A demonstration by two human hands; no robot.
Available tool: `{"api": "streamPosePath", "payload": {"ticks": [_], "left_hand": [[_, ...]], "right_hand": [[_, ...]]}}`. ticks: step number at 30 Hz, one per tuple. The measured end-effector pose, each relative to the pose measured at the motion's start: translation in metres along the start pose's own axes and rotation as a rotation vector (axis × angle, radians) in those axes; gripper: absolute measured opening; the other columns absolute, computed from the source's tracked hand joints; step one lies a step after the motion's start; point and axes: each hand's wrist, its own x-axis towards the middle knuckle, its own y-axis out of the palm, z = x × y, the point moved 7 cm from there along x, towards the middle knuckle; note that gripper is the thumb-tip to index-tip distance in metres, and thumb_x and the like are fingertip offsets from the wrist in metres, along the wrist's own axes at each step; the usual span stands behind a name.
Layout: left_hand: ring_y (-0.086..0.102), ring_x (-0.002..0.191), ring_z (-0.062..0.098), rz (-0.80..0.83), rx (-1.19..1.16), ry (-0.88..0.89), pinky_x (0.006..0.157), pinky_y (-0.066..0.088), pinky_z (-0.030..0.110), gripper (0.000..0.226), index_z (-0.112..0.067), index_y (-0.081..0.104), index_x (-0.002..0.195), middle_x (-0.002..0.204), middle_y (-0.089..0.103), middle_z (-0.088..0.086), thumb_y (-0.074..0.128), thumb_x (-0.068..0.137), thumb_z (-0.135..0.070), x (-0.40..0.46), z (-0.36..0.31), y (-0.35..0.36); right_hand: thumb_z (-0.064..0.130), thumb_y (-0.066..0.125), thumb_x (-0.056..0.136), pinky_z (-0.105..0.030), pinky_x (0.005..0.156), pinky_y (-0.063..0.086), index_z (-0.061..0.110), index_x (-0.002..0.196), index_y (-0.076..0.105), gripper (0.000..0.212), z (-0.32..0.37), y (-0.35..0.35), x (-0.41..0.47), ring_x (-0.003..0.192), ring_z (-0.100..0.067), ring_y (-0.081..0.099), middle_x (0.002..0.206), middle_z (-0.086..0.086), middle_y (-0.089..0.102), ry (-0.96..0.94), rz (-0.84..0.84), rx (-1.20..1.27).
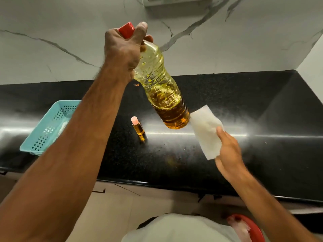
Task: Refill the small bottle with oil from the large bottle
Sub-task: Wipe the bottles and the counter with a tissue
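Left hand (122, 51) grips the big bottle (162, 88) by its neck, half hiding the red cap (126, 29). Right hand (229, 154) pinches a tissue (206, 130) against its base; small bottle (138, 128) stands on the desk (262, 119)

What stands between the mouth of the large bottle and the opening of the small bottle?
Two caps. The red cap is on the large bottle, held up at the neck by the left hand. The small bottle on the counter wears its pale cap.

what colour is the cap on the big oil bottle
Red: the cap shows above the left hand in the head view.
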Motion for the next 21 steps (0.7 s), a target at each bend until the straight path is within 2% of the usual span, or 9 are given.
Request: {"api": "streamPosePath", "payload": {"ticks": [2,4,7,9,11,13,15,18,21], "left_hand": [[0.072,0.088,0.015,0.018,-0.001,0.016,0.091,0.056,0.04,0.027,-0.024,0.043,0.079,0.076,0.066,-0.008,0.067,0.088,-0.031,-0.004,0.0,0.006],[0.072,0.087,0.014,0.045,0.004,0.04,0.09,0.057,0.039,0.023,-0.024,0.047,0.079,0.079,0.07,-0.005,0.067,0.088,-0.031,-0.009,0.0,0.013],[0.072,0.087,0.015,0.061,0.022,0.091,0.09,0.057,0.039,0.021,-0.025,0.05,0.078,0.085,0.073,0.0,0.066,0.088,-0.034,-0.014,0.0,0.021],[0.072,0.088,0.017,0.052,0.057,0.147,0.088,0.057,0.04,0.021,-0.024,0.053,0.077,0.091,0.073,0.005,0.067,0.087,-0.036,-0.015,-0.001,0.022],[0.072,0.085,0.015,0.056,0.079,0.194,0.086,0.058,0.039,0.02,-0.021,0.057,0.079,0.091,0.073,0.005,0.066,0.087,-0.038,-0.017,-0.002,0.02],[0.072,0.084,0.014,0.045,0.081,0.21,0.084,0.059,0.036,0.023,-0.016,0.061,0.086,0.091,0.073,0.005,0.065,0.088,-0.038,-0.017,-0.002,0.016],[0.071,0.084,0.011,0.036,0.064,0.213,0.083,0.058,0.029,0.02,-0.018,0.059,0.087,0.09,0.073,0.001,0.063,0.089,-0.037,-0.018,-0.002,0.012],[0.071,0.082,0.007,0.034,0.109,0.269,0.081,0.058,0.023,0.024,-0.015,0.061,0.092,0.088,0.073,-0.004,0.062,0.09,-0.039,-0.02,-0.008,0.015],[0.071,0.08,0.005,0.034,0.156,0.317,0.081,0.057,0.022,0.026,-0.014,0.06,0.095,0.088,0.073,-0.004,0.062,0.09,-0.039,-0.02,-0.01,0.017]], "right_hand": [[0.037,0.046,0.1,-0.038,0.076,0.05,0.017,0.118,0.062,0.031,-0.009,0.011,0.006,0.1,-0.029,0.061,0.11,-0.012,0.065,0.163,-0.02,0.215],[0.035,0.045,0.101,-0.037,0.076,0.05,0.011,0.122,0.059,0.035,-0.011,0.038,0.004,0.094,-0.027,0.062,0.106,-0.014,0.067,0.239,0.005,0.365],[0.031,0.043,0.102,-0.042,0.088,0.052,0.012,0.119,0.057,0.029,-0.012,0.075,0.005,0.098,-0.027,0.063,0.11,-0.015,0.066,0.299,0.016,0.537],[0.03,0.044,0.102,-0.045,0.093,0.052,0.012,0.121,0.057,0.029,-0.015,0.085,0.01,0.103,-0.028,0.063,0.112,-0.016,0.066,0.335,-0.007,0.575],[0.032,0.043,0.102,-0.045,0.088,0.053,0.009,0.13,0.055,0.038,-0.012,0.089,0.016,0.109,-0.031,0.062,0.12,-0.018,0.064,0.351,-0.005,0.589],[0.035,0.039,0.103,-0.044,0.082,0.054,0.007,0.135,0.051,0.044,-0.004,0.086,0.027,0.112,-0.033,0.062,0.126,-0.021,0.062,0.314,-0.007,0.627],[0.034,0.037,0.104,-0.045,0.085,0.054,0.005,0.137,0.049,0.045,0.008,0.083,0.034,0.113,-0.034,0.062,0.127,-0.021,0.061,0.253,-0.003,0.643],[0.031,0.035,0.105,-0.046,0.092,0.053,0.007,0.136,0.049,0.042,0.011,0.096,0.031,0.107,-0.032,0.064,0.121,-0.019,0.064,0.219,0.023,0.628],[0.03,0.041,0.103,-0.043,0.088,0.053,0.01,0.132,0.053,0.037,-0.023,0.107,0.011,0.097,-0.027,0.066,0.11,-0.015,0.067,0.339,-0.003,0.63]]}}
